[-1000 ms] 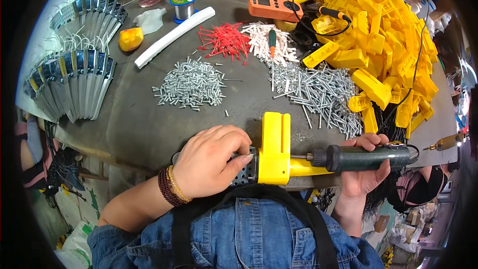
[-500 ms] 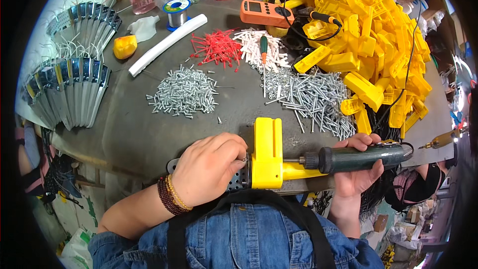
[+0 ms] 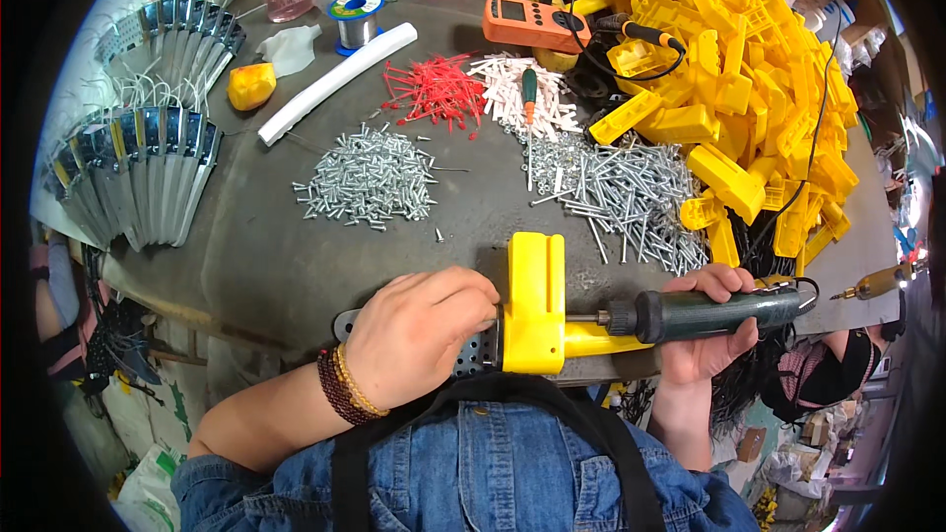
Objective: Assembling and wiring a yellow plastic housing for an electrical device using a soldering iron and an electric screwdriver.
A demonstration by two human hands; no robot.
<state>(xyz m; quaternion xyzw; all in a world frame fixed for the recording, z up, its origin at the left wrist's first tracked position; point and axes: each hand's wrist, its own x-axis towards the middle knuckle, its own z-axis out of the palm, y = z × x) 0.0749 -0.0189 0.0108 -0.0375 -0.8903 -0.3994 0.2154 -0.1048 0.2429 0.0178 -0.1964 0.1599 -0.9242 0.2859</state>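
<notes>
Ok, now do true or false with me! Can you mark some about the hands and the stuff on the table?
1. The right hand holds an electric screwdriver. True.
2. The left hand is buried in the short screws. False: the left hand is over the perforated metal piece, beside the yellow plastic housing.
3. The green-handled screwdriver lies across some white sleeves. True.
4. The wire spool stands right of the orange multimeter. False: the wire spool is on its left.
5. The red pieces lie next to the white sleeves. True.
</notes>
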